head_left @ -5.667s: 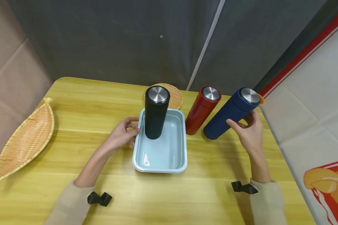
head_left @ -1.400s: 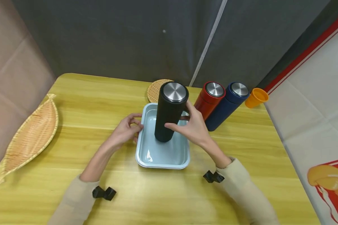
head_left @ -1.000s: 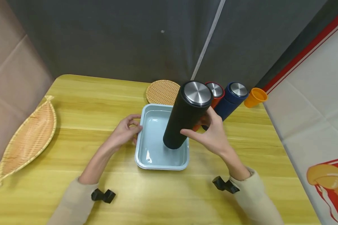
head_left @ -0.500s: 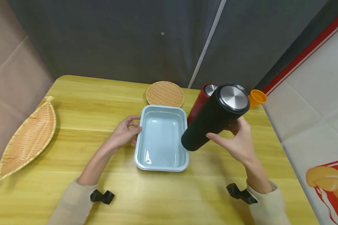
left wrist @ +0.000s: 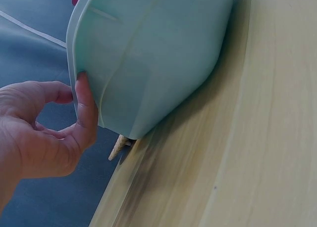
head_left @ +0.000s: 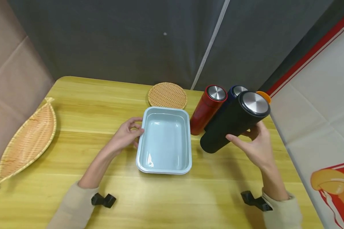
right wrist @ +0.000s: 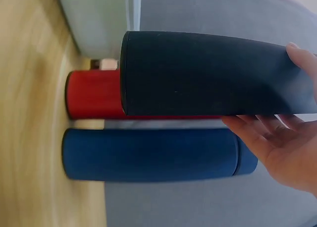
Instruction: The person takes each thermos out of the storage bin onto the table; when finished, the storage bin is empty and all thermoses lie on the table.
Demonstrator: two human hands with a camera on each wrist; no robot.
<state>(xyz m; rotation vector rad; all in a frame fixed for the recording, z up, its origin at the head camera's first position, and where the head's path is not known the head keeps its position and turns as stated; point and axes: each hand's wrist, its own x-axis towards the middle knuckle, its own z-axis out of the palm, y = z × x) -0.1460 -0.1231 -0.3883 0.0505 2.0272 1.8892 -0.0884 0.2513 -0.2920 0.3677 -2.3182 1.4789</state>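
Observation:
My right hand [head_left: 243, 134] grips a black flask [head_left: 232, 127] with a steel lid, tilted and lifted off the table to the right of the tray. In the right wrist view its base [right wrist: 148, 73] hangs clear of the wood, with my fingers [right wrist: 262, 130] curled under the body. Behind it stand a red flask [head_left: 207, 109] and a blue flask [head_left: 237, 90], the blue one mostly hidden. My left hand [head_left: 135, 128] holds the left rim of a pale blue tray [head_left: 186, 140]; the thumb [left wrist: 86, 108] presses on the tray's outer wall [left wrist: 148, 53]. Nothing lies in the tray.
A round wicker mat [head_left: 167, 95] lies behind the tray. An orange cup [head_left: 266, 95] peeks out at the far right corner. A fish-shaped woven basket [head_left: 25, 143] lies at the left table edge. Dark curtain behind, table edge close on the right.
My right hand lifted the black flask out of the tray and carried it right, in front of the blue flask. The left hand stayed on the tray rim.

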